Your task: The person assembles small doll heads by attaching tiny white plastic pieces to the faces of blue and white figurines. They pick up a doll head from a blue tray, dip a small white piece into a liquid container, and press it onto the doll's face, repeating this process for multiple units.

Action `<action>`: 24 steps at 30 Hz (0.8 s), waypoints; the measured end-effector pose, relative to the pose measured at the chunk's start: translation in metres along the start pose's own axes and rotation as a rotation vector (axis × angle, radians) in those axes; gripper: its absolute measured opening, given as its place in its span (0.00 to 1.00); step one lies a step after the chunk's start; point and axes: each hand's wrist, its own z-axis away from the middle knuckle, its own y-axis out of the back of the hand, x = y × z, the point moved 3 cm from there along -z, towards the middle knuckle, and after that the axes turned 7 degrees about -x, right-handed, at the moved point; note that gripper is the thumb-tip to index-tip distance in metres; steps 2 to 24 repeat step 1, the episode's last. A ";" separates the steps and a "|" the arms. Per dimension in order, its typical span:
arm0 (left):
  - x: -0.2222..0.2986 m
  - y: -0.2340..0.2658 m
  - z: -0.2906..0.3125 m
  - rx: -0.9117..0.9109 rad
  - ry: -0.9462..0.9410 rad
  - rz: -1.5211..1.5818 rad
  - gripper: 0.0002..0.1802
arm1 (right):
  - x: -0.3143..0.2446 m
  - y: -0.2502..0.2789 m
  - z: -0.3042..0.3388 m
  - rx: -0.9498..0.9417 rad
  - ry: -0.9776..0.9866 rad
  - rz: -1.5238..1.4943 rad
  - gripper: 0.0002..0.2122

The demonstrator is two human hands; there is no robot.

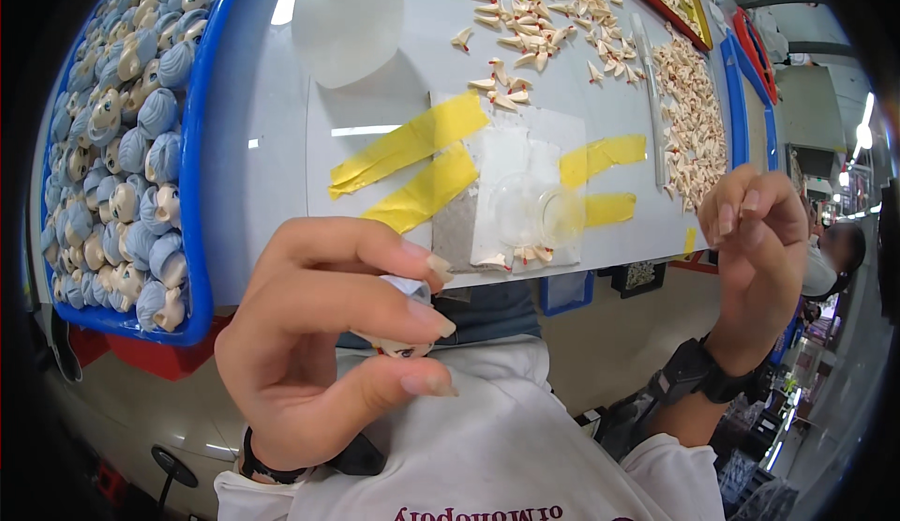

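In front of my shirt, my left hand (342, 333) is closed around a small doll head with pale blue hair (405, 288). The fingers cover most of it; a bit of painted face shows above the thumb. My right hand (759, 216) is raised at the right, beside a pile of small cream pointed parts with red tips (689, 99). Its thumb and fingers are pinched together, and whatever may be between them is too small to make out. A small clear round dish (561, 216) rests on a white pad (506, 160) between the hands, a few of the parts at its near edge.
A blue tray (199, 183) full of blue-haired doll heads stands at the left. Behind the pad are a translucent bottle (347, 29), yellow tape strips (412, 151) and more loose parts (530, 29). A red-rimmed tray (647, 0) lies far right. Another person (832, 258) is at the right.
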 end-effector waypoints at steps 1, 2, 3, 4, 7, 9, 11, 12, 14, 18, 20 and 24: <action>0.000 -0.001 0.002 0.001 0.002 -0.001 0.27 | 0.003 0.000 0.003 -0.052 -0.019 -0.071 0.07; 0.000 -0.001 0.002 0.001 0.002 -0.001 0.27 | 0.003 0.000 0.003 -0.052 -0.019 -0.071 0.07; 0.000 -0.001 0.002 0.001 0.002 -0.001 0.27 | 0.003 0.000 0.003 -0.052 -0.019 -0.071 0.07; 0.000 -0.001 0.002 0.001 0.002 -0.001 0.27 | 0.003 0.000 0.003 -0.052 -0.019 -0.071 0.07; 0.000 -0.001 0.002 0.001 0.002 -0.001 0.27 | 0.003 0.000 0.003 -0.052 -0.019 -0.071 0.07; 0.000 -0.001 0.002 0.001 0.002 -0.001 0.27 | 0.003 0.000 0.003 -0.052 -0.019 -0.071 0.07; 0.000 -0.001 0.002 0.001 0.002 -0.001 0.27 | 0.003 0.000 0.003 -0.052 -0.019 -0.071 0.07; 0.000 -0.001 0.002 0.001 0.002 -0.001 0.27 | 0.003 0.000 0.003 -0.052 -0.019 -0.071 0.07; 0.000 -0.001 0.002 0.001 0.002 -0.001 0.27 | 0.003 0.000 0.003 -0.052 -0.019 -0.071 0.07; 0.000 -0.001 0.002 0.001 0.002 -0.001 0.27 | 0.003 0.000 0.003 -0.052 -0.019 -0.071 0.07; 0.000 -0.001 0.002 0.001 0.002 -0.001 0.27 | 0.003 0.000 0.003 -0.052 -0.019 -0.071 0.07; 0.000 -0.001 0.002 0.001 0.002 -0.001 0.27 | 0.003 0.000 0.003 -0.052 -0.019 -0.071 0.07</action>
